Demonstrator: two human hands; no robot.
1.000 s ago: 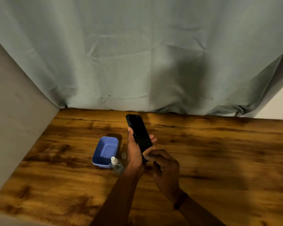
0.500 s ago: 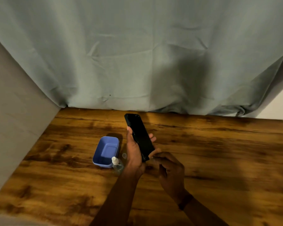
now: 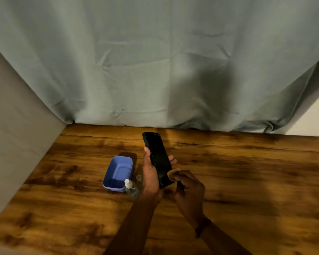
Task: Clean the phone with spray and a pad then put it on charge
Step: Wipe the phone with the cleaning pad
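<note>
You hold the phone (image 3: 158, 159) in your left hand (image 3: 151, 176), above the desk (image 3: 247, 181), not lying on it. Your thumb lies along its left long edge and your fingertips come around the right edge, so the grasp is closed on the phone. Its long axis runs from near you toward the far edge of the desk, and it leans a little to the left at the top. The top end points to the curtain (image 3: 155, 61); the bottom end sits low in your palm. The dark screen faces up to you.

Your right hand (image 3: 189, 190) is at the lower right edge of the phone. Its fingers pinch a small tan pad (image 3: 172, 175), and the pad touches the screen near the bottom corner.

Left of your left hand, the blue tray (image 3: 118, 173) stands on the desk, open side up. The spray bottle (image 3: 132, 189) is at the tray's near right corner, touching it or just beside it; I cannot tell which. A small clear cap (image 3: 138, 177) lies between the tray and your wrist.

To the right of your hands the desk is open up to its right edge. The far edge meets the curtain, and the left edge meets a grey wall (image 3: 17, 135).
</note>
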